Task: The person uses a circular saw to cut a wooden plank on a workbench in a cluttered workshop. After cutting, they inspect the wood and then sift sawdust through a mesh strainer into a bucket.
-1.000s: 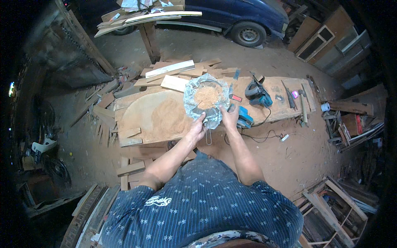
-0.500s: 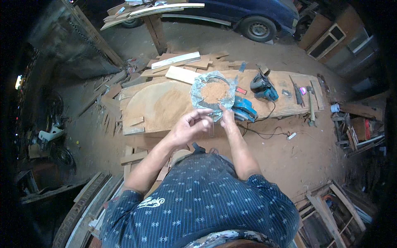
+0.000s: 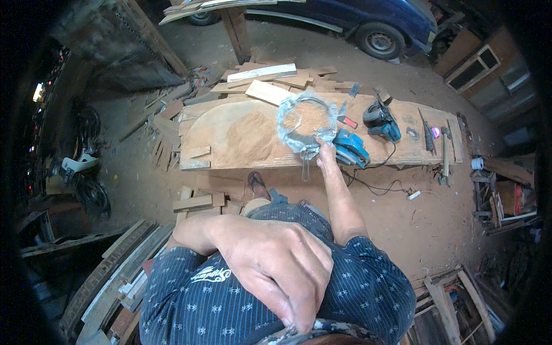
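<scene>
My right hand (image 3: 326,154) grips the near edge of a round bowl-like container (image 3: 283,122) wrapped in clear plastic, its thumb over the rim. Loose sawdust (image 3: 312,115) lies inside it. A thin wire loop (image 3: 306,169) hangs from its near side. My left hand (image 3: 282,267) is raised close, in front of my patterned dark shirt (image 3: 241,310). Its fingers are curled and pressed together, their tips at a camouflage-patterned cloth (image 3: 328,326) at the lower edge. What they hold, if anything, is hidden.
The container is over a dusty wooden bench (image 3: 215,129). A blue power tool (image 3: 352,146), a circular saw (image 3: 382,122) and a hammer (image 3: 445,158) lie to its right. Offcuts (image 3: 261,75) pile up behind. A cable (image 3: 379,188) trails below the front edge; a blue vehicle (image 3: 391,20) stands beyond.
My left hand has left the container's near side and come back and up to the cloth near my chest. The right hand keeps its grip on the rim. The view has shifted slightly.
</scene>
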A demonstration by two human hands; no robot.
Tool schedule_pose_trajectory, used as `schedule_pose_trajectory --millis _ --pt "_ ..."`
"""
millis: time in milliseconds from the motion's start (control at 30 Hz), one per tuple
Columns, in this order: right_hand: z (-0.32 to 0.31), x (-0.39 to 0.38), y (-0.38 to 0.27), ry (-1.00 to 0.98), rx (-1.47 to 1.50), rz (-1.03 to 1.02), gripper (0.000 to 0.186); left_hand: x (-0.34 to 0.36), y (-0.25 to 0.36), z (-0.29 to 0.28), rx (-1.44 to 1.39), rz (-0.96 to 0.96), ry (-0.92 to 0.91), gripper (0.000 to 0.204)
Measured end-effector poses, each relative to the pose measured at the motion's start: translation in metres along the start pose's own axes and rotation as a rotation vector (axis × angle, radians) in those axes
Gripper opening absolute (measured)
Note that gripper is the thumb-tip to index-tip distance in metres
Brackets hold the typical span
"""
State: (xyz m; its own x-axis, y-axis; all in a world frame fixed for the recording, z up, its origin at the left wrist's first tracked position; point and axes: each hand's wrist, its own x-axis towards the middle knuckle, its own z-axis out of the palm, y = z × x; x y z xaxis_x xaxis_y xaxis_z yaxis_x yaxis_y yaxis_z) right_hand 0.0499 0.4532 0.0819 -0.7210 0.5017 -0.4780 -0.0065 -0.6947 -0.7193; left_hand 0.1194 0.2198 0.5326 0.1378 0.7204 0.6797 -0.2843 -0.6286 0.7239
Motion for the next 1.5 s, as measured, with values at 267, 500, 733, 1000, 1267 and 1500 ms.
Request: schedule_pose_trajectory --millis 267,500,733,1000,1267,1500 --pt "-0.019 0.017 -0.001 0.005 0.009 0.018 0.036 0.033 0.014 0.027 -0.369 0.080 0.914 0.024" --pt "-0.009 0.030 0.010 -0.035 -0.049 -0.015 0.031 -0.005 0.002 -0.011 0.199 0.533 0.643 0.063" --pt "-0.002 0.016 0.004 -0.029 -0.034 -0.005 0.030 -0.142 -0.035 -0.039 0.433 -0.176 1.362 0.055" --pt "0.008 0.000 -0.010 0.007 0.003 0.060 0.030 -0.308 -0.123 -0.036 0.421 -0.740 1.860 0.051" --pt "0.003 -0.001 -0.003 0.038 -0.002 0.076 0.034 -0.323 -0.159 -0.038 0.384 -0.871 1.723 0.051" --pt "0.017 -0.001 0.009 -0.002 -0.071 -0.002 0.036 -0.292 -0.181 -0.072 0.171 -0.838 1.582 0.071"
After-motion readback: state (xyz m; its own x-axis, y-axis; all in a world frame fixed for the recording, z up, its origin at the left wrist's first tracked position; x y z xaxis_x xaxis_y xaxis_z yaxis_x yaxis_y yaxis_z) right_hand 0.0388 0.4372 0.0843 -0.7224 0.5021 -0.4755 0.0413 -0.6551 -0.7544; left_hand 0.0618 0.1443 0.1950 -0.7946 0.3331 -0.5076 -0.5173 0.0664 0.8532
